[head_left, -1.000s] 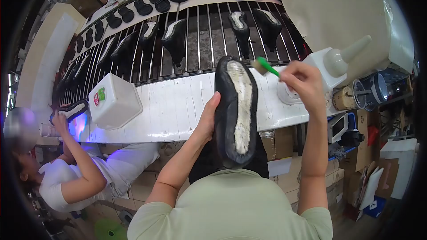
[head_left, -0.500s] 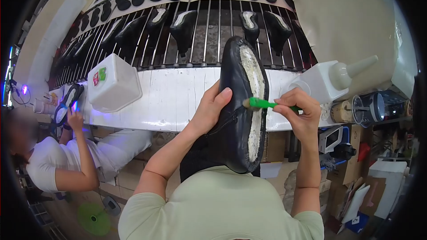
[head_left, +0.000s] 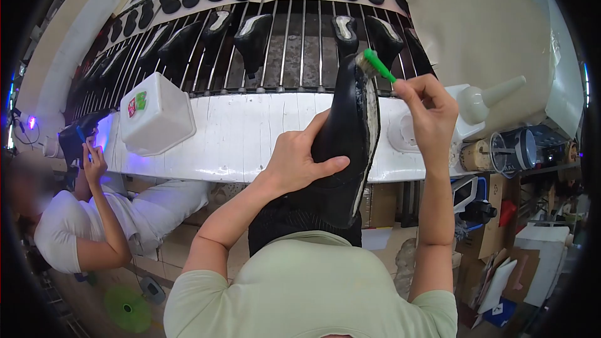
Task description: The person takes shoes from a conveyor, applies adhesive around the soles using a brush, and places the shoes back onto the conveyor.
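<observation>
My left hand (head_left: 302, 158) grips a black shoe upper (head_left: 347, 131) by its side, holding it upright and turned so its whitish, glue-coated bottom faces right. My right hand (head_left: 429, 116) pinches a green-handled brush (head_left: 374, 64), whose bristles touch the top tip of the shoe's bottom edge. The shoe stands over the front of the white bench (head_left: 238, 134).
A white plastic container (head_left: 155, 120) sits on the bench at left. A white bottle with a long nozzle (head_left: 485, 99) stands at right. Several black shoes (head_left: 250, 34) and soles ride on a barred conveyor behind. A co-worker in white (head_left: 81, 225) handles a shoe at the left.
The shoe has turned more edge-on in my left hand. My right hand moved the brush from the middle of the shoe's bottom up to its top tip.
</observation>
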### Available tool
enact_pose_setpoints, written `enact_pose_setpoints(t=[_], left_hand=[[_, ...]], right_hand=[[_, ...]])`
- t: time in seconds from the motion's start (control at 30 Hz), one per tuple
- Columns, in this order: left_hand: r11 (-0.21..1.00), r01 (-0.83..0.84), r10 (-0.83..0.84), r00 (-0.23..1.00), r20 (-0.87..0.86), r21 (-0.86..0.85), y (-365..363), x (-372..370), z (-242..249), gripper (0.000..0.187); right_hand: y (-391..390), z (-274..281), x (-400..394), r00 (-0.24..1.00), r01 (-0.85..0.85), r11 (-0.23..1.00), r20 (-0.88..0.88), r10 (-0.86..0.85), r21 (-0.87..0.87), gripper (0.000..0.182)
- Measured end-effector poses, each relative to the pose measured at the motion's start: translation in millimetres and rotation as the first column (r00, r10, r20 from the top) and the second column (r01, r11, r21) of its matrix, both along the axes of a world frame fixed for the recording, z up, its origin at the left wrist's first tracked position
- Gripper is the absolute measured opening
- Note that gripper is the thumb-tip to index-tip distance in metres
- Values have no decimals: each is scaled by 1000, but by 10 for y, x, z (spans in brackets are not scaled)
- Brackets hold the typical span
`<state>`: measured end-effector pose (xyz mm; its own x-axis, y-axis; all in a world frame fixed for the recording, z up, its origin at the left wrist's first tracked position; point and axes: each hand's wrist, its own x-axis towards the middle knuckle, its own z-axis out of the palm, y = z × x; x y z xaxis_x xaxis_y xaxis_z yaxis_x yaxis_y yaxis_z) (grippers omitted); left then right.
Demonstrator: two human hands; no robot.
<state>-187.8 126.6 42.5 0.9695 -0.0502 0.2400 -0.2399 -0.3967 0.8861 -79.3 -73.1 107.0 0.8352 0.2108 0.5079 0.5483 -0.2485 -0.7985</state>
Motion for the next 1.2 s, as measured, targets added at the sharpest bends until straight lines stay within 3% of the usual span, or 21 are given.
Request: enact_pose_setpoints(t=[0.13,0.27,0.4,0.5,0.7,0.87,0.97,1.03,1.1,1.2], left_hand=[[997,43,-41,998,-44,58,57,36,5,77],[976,106,-118,992,-54,-190,52,82,-42,72],[905,120,-177,979,-104,-407,42,87,-94,64],[836,109,-206,971,-123,-538,35,94,-125,58],[767,57,-186,973,-136,-639,55,104,-161,46],[747,20,-164,974,-154,-664,127,105,-184,44],[759,28,-140,983,-120,-650,116,112,-183,43],[729,10,-150,978,-146,-684,73,125,-167,42],[711,-7,-147,976,-158,-703,42,144,-175,41],[692,-37,-118,980,-163,-721,56,173,-217,40]], right_hand=[[-38,41,102,997,-74,996,2,74,50,13],[-190,140,144,968,-239,969,-97,232,-67,13],[-253,190,97,909,-411,883,-24,417,-228,17],[-268,217,40,888,-433,828,-8,461,-355,18],[-279,112,-173,873,-467,784,-71,483,-409,17],[-323,17,-505,747,-665,654,-313,586,-361,14],[-292,22,-488,759,-651,690,-252,601,-315,13],[-225,-18,-404,928,-369,856,-93,361,-362,12],[-172,-20,-310,972,-231,923,-124,201,-307,12],[-181,-26,-333,933,-361,886,-110,344,-292,13]])
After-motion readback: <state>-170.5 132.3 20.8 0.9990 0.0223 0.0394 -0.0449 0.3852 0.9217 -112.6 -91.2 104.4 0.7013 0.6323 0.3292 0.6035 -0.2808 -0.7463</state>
